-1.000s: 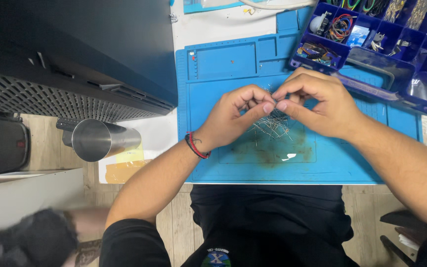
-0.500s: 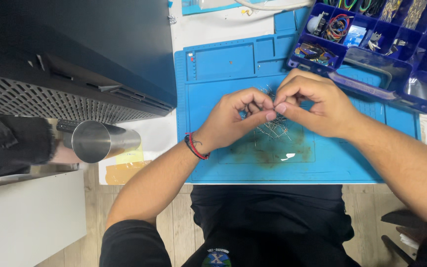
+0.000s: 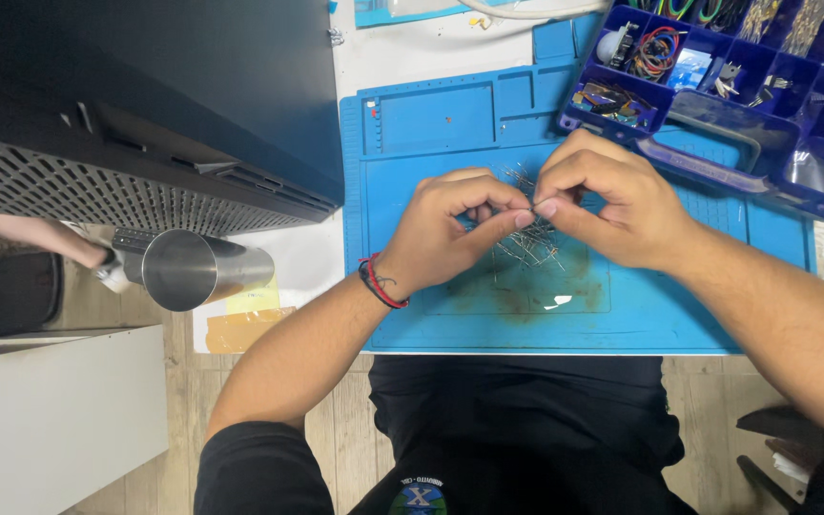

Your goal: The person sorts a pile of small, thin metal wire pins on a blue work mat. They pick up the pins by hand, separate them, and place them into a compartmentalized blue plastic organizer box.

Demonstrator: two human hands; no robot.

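Over a blue work mat (image 3: 450,315), my left hand (image 3: 455,229) and my right hand (image 3: 603,195) meet fingertip to fingertip. Between them they pinch a thin metal pin (image 3: 532,207), mostly hidden by the fingers. Under the hands lies a loose heap of thin metal pins (image 3: 526,243) on the mat. A red and black band circles my left wrist (image 3: 379,281).
A dark blue compartment box (image 3: 717,86) with wires and small parts stands at the back right, close to my right hand. A large black machine (image 3: 145,105) fills the left. A steel cylinder (image 3: 197,270) sticks out below it. Another person's arm (image 3: 30,238) shows at far left.
Both hands stay together over the pins with only small finger shifts. At far left, a dark object has left view and a person's arm now shows.
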